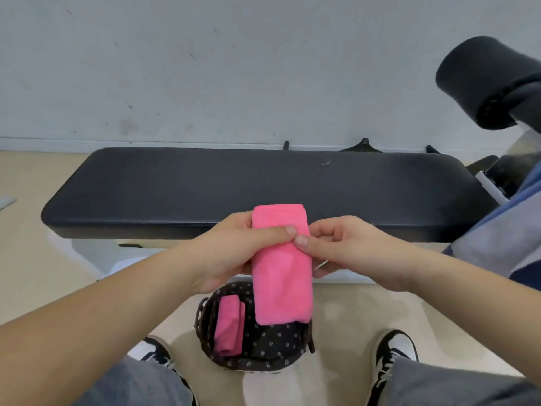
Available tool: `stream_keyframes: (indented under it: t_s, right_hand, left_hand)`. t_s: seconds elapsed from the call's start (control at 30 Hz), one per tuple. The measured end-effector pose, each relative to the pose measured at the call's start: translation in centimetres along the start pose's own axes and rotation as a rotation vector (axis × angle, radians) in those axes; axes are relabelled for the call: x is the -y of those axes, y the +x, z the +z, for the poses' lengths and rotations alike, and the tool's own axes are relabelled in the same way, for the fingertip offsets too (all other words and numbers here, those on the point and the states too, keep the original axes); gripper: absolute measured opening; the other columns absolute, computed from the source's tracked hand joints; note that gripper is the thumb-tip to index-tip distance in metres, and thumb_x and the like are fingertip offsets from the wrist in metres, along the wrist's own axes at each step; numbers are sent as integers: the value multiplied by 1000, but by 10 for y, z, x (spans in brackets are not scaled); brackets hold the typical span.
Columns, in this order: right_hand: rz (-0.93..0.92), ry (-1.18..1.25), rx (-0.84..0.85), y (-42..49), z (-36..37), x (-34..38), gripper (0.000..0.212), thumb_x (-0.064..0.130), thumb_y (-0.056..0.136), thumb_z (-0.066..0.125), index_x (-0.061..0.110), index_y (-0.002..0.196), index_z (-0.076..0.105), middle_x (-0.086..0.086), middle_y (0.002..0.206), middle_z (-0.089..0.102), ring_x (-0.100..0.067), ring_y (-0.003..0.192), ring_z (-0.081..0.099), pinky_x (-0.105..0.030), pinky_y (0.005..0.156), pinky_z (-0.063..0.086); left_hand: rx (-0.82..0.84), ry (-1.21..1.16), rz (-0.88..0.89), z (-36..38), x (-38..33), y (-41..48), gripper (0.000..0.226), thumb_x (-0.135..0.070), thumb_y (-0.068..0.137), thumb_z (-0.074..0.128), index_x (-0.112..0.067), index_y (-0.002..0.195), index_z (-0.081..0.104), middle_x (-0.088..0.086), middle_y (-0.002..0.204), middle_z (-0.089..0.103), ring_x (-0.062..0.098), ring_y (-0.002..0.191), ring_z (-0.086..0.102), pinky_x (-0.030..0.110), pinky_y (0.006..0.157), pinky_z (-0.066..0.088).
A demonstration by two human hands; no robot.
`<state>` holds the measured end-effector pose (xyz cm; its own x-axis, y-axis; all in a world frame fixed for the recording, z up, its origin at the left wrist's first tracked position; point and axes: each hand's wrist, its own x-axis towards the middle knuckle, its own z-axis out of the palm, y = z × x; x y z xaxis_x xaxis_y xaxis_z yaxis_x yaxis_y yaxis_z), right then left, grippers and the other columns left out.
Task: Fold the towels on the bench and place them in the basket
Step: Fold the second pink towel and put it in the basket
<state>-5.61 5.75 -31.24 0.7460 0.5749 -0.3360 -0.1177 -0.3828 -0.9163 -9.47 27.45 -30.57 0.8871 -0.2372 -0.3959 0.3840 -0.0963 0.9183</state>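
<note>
Head view | folded pink terry towel (281, 265) is being pinched closed by left hand (234, 253) and right hand (345, 247), above dark dotted fabric-lined basket (263, 344) | layers are best being kept pinched while being lowered beside stored pink towel (229, 326).

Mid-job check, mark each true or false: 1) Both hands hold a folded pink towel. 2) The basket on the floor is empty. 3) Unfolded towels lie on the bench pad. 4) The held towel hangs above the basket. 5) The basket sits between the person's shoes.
1) True: the left hand and right hand pinch the held towel.
2) False: the basket already holds a folded pink towel.
3) False: the bench pad shows no towels.
4) True.
5) True: it sits between the left shoe and right shoe.
</note>
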Motion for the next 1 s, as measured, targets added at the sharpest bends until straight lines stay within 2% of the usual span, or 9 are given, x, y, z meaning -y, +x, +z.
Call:
stream_keyframes:
  t_s: [0.17,0.33,0.43,0.57,0.67,0.77,0.83,0.9,1.0]
  right_hand:
    - [119,104,97,-16,40,-13,35,32,99,67,19,131,65,-1,123,75,-20,116,71,-41,102,55]
    - [222,105,-23,-13,76,-37,38,17,92,76,16,128,62,-3,113,78,-18,102,76,-33,85,62]
    - [312,84,-62,-3,104,-59,48,20,82,85,21,124,61,-1,112,78,-19,102,76,-38,88,63]
    - [429,37,-65,42,133,-94,25,10,95,69,22,116,63,-5,116,73,-26,108,71,-43,94,60]
    - [532,60,21,77,139,-135,27,-1,94,55,14,115,64,-10,110,72,-27,98,72,-39,85,62]
    - [697,109,-72,100,151,-181,37,-5,86,50,3,121,61,-18,108,69,-28,85,69,-42,79,62]
    - [758,156,-196,114,157,-207,38,1,87,54,3,125,53,-17,116,63,-28,88,66,-42,78,62]
    - [790,170,-284,127,157,-227,37,5,90,57,6,126,50,-15,118,60,-27,92,63,-41,75,62]
    - [795,187,-304,143,156,-250,38,2,89,57,5,127,56,-17,113,65,-28,88,63,-33,62,53]
  left_hand:
    - [-61,-94,28,1,18,-2,33,-13,93,75,-16,124,63,9,116,77,26,105,75,45,89,62]
    - [-106,65,-26,-10,48,-1,35,-20,88,83,-16,117,64,5,109,78,22,98,78,40,77,65]
    - [-152,118,-145,-14,73,12,40,-27,86,84,-16,120,64,5,109,78,23,95,77,40,72,65]
    - [-240,216,-284,-26,114,38,49,-33,86,83,-13,122,55,8,113,71,25,94,73,37,66,62]
    - [-261,229,-390,-41,158,52,42,-38,90,77,-12,118,60,9,106,73,23,85,72,37,66,62]
    - [-275,230,-492,-51,203,64,21,-26,94,71,-6,100,67,11,82,70,22,61,64,38,69,61]
    - [-283,349,-542,-59,225,76,16,-17,94,62,-3,98,68,13,86,72,26,69,68,38,75,63]
    - [-250,579,-551,-68,242,91,25,-10,93,53,-1,109,70,16,104,74,29,92,72,37,82,62]
    - [-197,851,-515,-71,264,107,33,-13,95,48,-6,118,70,12,116,73,30,110,69,36,90,57]
